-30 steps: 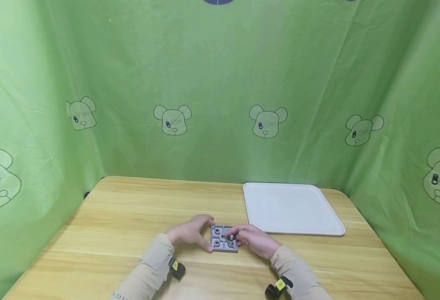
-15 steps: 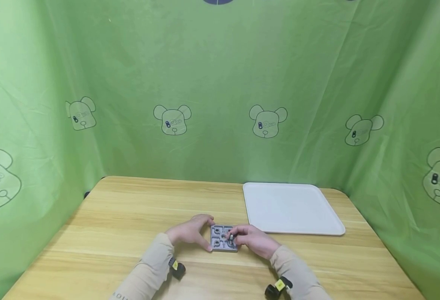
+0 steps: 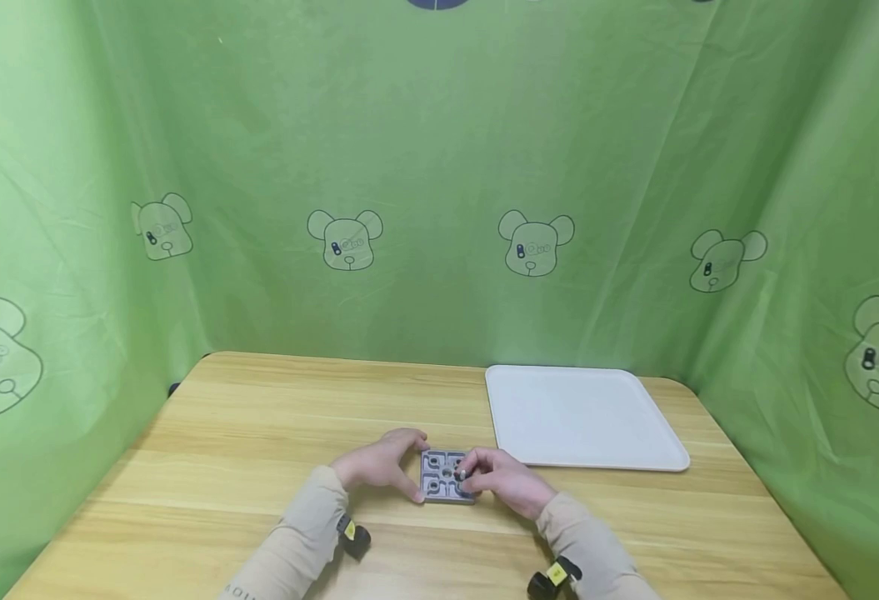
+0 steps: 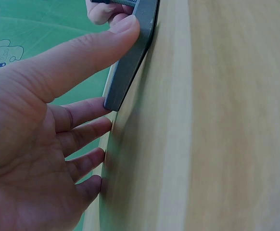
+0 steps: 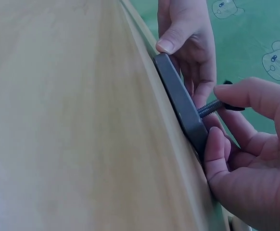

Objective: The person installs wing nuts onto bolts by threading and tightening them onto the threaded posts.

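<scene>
A grey square metal plate (image 3: 446, 492) with several recessed holes lies on the table between both hands. The left hand (image 3: 379, 461) holds its left side, thumb at the near corner and fingers at the far one; in the left wrist view the thumb (image 4: 101, 50) presses along the plate edge (image 4: 130, 62). Upright in the plate stands a threaded screw (image 5: 210, 109) with a black head. The right hand (image 3: 510, 481) pinches that screw by its head, which is partly hidden by the fingers. Lower fingertips (image 5: 217, 144) of this hand rest at the plate's right edge.
A white tray (image 3: 585, 417) lies behind and to the right of the plate, near the table's far edge. Green curtains (image 3: 439, 300) stand around the wooden table (image 3: 297, 400). Black wrist cameras (image 3: 547, 582) hang at both sleeves.
The right thumb and index finger have shifted their hold around the screw head, and its dark part has turned. Left hand, plate and tray have stayed put.
</scene>
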Demonstrator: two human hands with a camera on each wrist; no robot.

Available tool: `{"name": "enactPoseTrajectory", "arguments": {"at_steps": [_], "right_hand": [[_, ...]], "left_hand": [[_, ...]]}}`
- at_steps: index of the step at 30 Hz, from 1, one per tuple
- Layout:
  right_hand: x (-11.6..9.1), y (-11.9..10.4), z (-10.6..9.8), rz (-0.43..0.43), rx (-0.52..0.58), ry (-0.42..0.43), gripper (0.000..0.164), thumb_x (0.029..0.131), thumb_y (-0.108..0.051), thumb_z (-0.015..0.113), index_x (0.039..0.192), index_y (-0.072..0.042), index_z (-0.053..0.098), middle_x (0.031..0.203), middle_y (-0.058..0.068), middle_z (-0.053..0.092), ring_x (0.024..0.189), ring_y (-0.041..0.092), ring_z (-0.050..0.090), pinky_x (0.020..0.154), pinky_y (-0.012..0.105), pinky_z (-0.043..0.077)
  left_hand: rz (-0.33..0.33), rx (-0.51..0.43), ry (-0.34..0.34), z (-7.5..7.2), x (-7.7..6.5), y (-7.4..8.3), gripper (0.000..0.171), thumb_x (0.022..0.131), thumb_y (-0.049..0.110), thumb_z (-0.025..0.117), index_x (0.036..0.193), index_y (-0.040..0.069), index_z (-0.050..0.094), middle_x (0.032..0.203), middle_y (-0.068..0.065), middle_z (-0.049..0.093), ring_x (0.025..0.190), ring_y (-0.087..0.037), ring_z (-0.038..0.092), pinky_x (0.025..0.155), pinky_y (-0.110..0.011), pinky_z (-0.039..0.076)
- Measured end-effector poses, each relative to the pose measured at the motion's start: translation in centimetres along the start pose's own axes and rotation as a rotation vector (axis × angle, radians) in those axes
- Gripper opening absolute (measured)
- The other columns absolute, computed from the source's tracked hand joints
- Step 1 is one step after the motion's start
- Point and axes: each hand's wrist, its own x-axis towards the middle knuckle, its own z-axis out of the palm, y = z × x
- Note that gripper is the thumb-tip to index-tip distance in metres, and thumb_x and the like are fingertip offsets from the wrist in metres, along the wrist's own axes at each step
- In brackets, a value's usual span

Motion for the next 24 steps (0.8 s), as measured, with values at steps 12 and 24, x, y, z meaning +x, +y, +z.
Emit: {"name": "enactPoseTrajectory", "arguments": {"at_steps": [12,24], "right_hand": [[0.19,0.44,-0.51,0.006,-0.009,-0.056,0.039,0.07,0.002,0.056,0.108,0.003,0.049,0.104,0.011,0.052,0.091,0.018,0.049,0.08,0.028,0.044],[-0.21,0.22,-0.72,0.037,0.046,-0.064,0.033,0.08,-0.004,0.049,0.11,0.007,0.055,0.121,0.018,0.05,0.102,0.019,0.049,0.085,0.027,0.043]], "left_hand": [[0.008,0.0,0.001,0.02,-0.09,0.01,0.079,0.055,0.034,0.081,0.123,0.012,0.047,0.142,-0.004,0.034,0.133,-0.026,0.026,0.112,-0.048,0.018],[0.003,0.009,0.0,-0.03,-0.09,0.08,0.079,0.055,0.035,0.081,0.123,0.012,0.047,0.142,-0.004,0.034,0.133,-0.027,0.026,0.112,-0.048,0.018]]}}
